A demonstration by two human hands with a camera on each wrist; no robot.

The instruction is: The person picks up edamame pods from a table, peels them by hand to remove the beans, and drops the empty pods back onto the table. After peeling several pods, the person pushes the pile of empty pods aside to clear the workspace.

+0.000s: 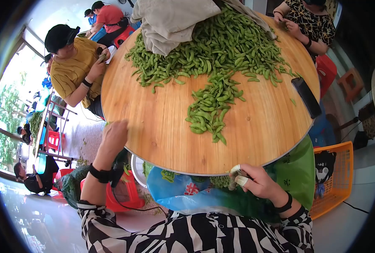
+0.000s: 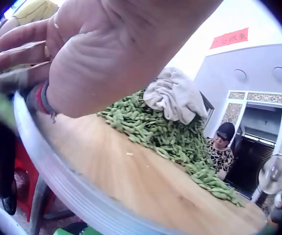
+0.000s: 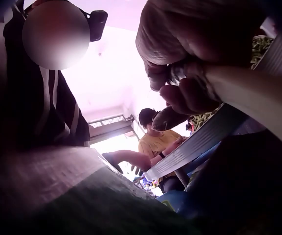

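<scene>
My left hand [image 1: 115,137] is over the left front edge of the round wooden table [image 1: 166,143]. Its fingers [image 2: 21,54] stretch out in the left wrist view, and a blurred green soybean pod [image 2: 1,110] shows just below their tips. At the front edge, my right hand [image 1: 259,182] has loosely bent fingers, with pale wraps on the thumb and a fingertip; no pod shows between them. A small heap of green soybean pods [image 1: 208,107] lies on the table in front of me, joined to a large pile [image 1: 238,46] behind it.
A beige cloth [image 1: 170,25] covers part of the pile. A black phone [image 1: 306,98] lies at the table's right edge. Below are a white basin [image 1: 137,170], a blue plastic bag [image 1: 170,192], a red stool [image 1: 126,194] and an orange crate [image 1: 343,168]. Other people sit around.
</scene>
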